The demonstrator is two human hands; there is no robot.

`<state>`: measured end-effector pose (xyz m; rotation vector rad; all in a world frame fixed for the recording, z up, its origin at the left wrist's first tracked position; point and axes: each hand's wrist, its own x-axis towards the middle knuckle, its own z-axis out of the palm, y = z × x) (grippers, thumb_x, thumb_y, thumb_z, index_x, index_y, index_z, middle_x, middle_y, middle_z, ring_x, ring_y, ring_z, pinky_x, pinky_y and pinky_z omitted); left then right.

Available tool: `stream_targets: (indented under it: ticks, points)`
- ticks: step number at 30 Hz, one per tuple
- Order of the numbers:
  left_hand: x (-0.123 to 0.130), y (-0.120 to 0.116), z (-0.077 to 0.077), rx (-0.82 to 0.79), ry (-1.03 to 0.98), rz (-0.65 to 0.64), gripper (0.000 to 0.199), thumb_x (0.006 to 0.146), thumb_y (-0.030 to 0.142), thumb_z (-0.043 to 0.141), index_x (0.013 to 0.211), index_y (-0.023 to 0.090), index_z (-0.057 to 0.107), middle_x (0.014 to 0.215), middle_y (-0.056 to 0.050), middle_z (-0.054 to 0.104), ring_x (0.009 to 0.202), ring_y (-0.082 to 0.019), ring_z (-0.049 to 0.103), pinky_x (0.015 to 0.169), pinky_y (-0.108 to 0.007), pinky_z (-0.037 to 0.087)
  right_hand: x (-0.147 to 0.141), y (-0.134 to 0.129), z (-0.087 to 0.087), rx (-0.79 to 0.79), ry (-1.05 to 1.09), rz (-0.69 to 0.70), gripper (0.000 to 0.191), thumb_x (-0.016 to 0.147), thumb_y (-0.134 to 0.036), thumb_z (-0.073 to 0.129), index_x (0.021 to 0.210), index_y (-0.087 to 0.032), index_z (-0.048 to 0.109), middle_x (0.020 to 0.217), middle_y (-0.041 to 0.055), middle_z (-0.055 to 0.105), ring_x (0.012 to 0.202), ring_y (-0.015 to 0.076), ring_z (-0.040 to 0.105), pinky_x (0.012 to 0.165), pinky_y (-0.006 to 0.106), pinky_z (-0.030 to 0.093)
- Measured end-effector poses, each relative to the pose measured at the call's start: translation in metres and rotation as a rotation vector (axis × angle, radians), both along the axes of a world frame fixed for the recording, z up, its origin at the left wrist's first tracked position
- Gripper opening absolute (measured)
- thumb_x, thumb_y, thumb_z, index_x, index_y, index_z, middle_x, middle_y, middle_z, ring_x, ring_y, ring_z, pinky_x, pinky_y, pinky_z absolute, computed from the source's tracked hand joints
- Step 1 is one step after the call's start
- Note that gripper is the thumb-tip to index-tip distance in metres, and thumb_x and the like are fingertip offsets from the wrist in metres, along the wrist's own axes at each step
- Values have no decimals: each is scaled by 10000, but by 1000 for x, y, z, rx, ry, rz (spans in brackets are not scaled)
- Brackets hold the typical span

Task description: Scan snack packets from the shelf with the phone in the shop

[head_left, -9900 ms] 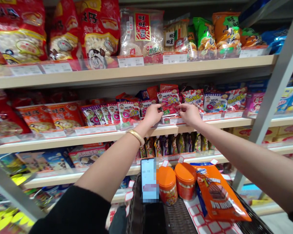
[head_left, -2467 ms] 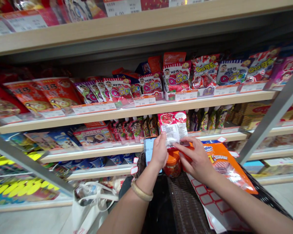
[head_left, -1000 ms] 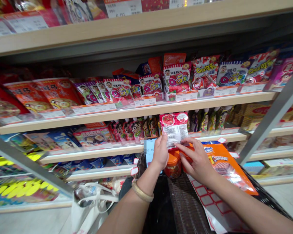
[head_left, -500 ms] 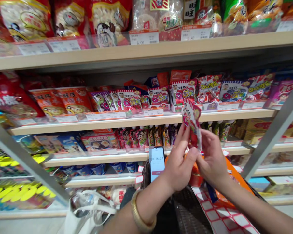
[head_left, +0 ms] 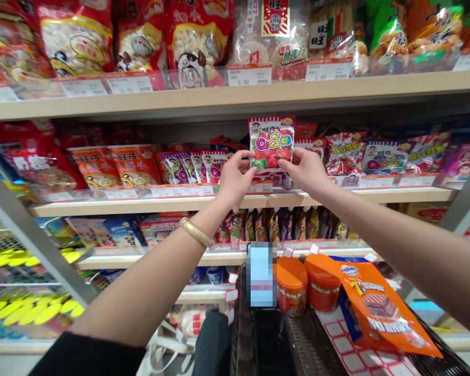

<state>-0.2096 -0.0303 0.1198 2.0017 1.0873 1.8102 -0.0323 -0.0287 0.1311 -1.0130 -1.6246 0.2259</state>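
Observation:
Between my two hands, upright and front side toward me, is a small gummy candy bag [head_left: 271, 143] with a strawberry picture. My left hand [head_left: 237, 175] pinches its lower left edge, and my right hand [head_left: 306, 169] grips the lower right corner with the thumb on the front. The bag is in front of the middle shelf [head_left: 172, 203], where more gummy bags [head_left: 386, 151] stand in a row. Some bags behind the held one are hidden by it.
Below my arms is a brown woven basket [head_left: 309, 339] holding orange-lidded jars [head_left: 292, 284] and an orange snack pouch [head_left: 387, 305]. A phone [head_left: 261, 277] stands at its far left end. Puffed-snack bags [head_left: 76, 39] fill the upper shelf. A white tote bag [head_left: 160, 344] hangs low.
Both hands have moved up and forward to the middle shelf with the gummy candy bag. It has turned from edge-on to face me, and my hands are now farther apart.

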Motion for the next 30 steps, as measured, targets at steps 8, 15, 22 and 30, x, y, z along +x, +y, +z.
stream_targets:
  ticks: [8,15,22,30]
  points:
    - [-14,39,11,-112,432,376,186,739,102,642,905,163,700,833,-50,732,812,-189,687,814,-297,528,-7,30,17,-37,-569,-468,279,857,-403,634,1050,-205,675,990,116,756,986,325,689,823,402,496]
    - [-12,43,19,-189,516,465,206,747,116,629,903,189,742,888,-70,756,880,-234,697,839,-313,518,-14,40,15,-62,-718,-558,417,885,-435,611,1178,-138,626,998,177,749,1024,328,678,824,389,484]
    - [-6,48,22,-178,653,498,206,757,147,659,940,187,746,986,-79,761,969,-244,692,899,-300,506,-11,47,14,-13,-804,-599,453,872,-398,633,1253,-155,604,996,180,756,978,330,701,828,388,468]
    - [-6,52,18,-212,668,477,171,749,168,667,887,188,766,928,-60,769,932,-221,698,891,-271,517,-5,51,15,-1,-866,-489,320,859,-377,632,1151,-268,701,985,102,777,996,298,705,809,354,484]
